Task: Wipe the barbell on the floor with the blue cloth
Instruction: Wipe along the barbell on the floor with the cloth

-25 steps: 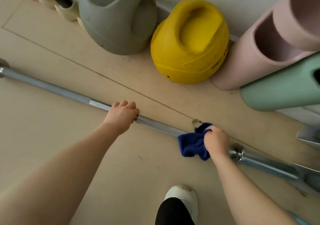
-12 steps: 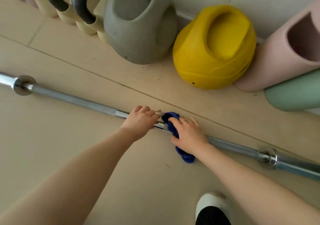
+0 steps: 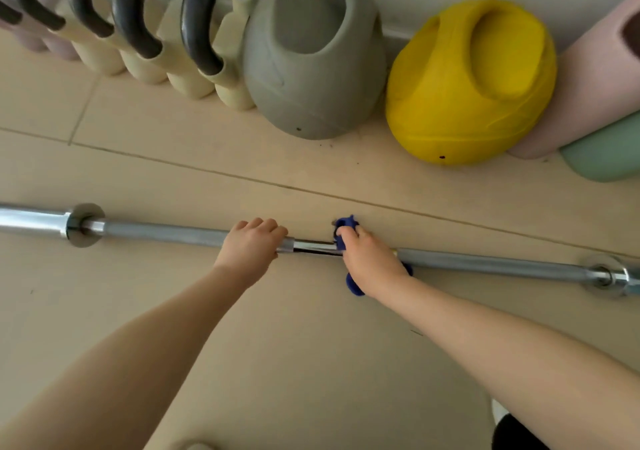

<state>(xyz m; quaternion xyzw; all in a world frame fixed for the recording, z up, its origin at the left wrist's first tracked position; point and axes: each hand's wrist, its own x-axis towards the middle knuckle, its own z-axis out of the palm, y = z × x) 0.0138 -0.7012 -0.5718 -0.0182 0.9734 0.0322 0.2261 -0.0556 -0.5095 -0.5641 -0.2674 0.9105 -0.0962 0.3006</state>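
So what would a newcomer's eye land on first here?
Probably the yellow kettlebell against the wall, upper right, beside a grey one. Then the barbell across the floor, with the left hand gripping it mid-shaft and the right hand pressing the blue cloth onto it.

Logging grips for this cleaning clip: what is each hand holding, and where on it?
The left hand grips the barbell near the middle of its shaft. The right hand holds the blue cloth wrapped around the shaft just beside it.
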